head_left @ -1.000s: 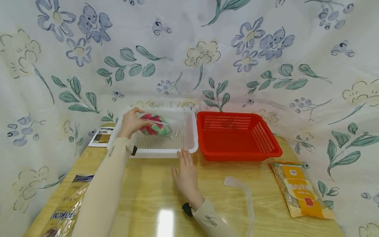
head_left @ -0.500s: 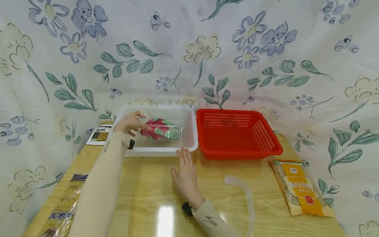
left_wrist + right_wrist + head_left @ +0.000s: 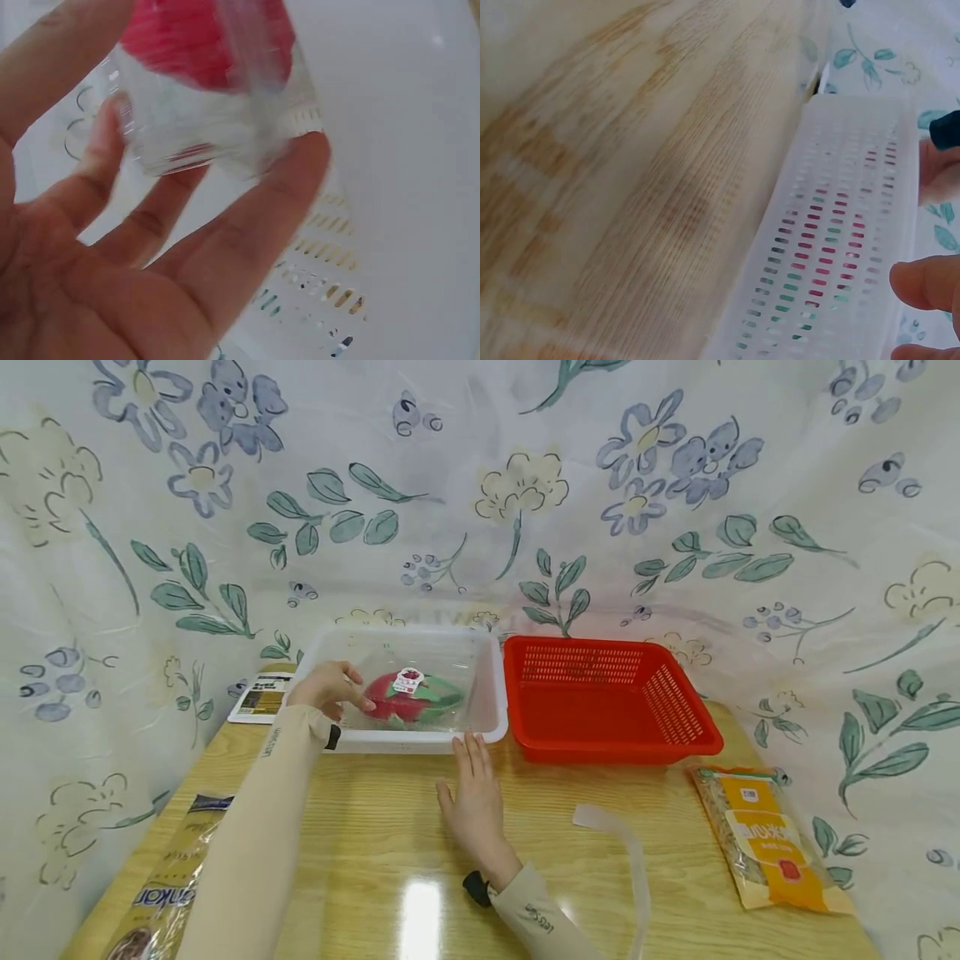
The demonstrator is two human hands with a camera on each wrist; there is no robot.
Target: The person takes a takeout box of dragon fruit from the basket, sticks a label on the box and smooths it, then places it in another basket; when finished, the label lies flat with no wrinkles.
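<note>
In the head view, my left hand [image 3: 327,689] reaches over the left side of a white basket [image 3: 405,742] to a clear plastic box with a red-and-green dragon fruit [image 3: 425,696] inside. A white label faces up on the box. The left wrist view shows my thumb and fingers [image 3: 255,232] around the end of the clear box [image 3: 202,142], one fingertip against its corner. My right hand [image 3: 476,810] rests on the table with straight fingertips at the basket's front rim. Slots in the basket wall [image 3: 817,247] show pink and green in the right wrist view.
A red basket [image 3: 592,722] adjoins the white one on its right. An orange-labelled bag of grain [image 3: 765,839] lies far right, a translucent strip [image 3: 630,852] nearer the middle. On the left are a gold packet [image 3: 168,877] and a flat white-edged package [image 3: 258,697].
The clear box has come down from a tilt into the white basket and turned, so its label now faces up. My left hand has lowered with it; my right hand stays put.
</note>
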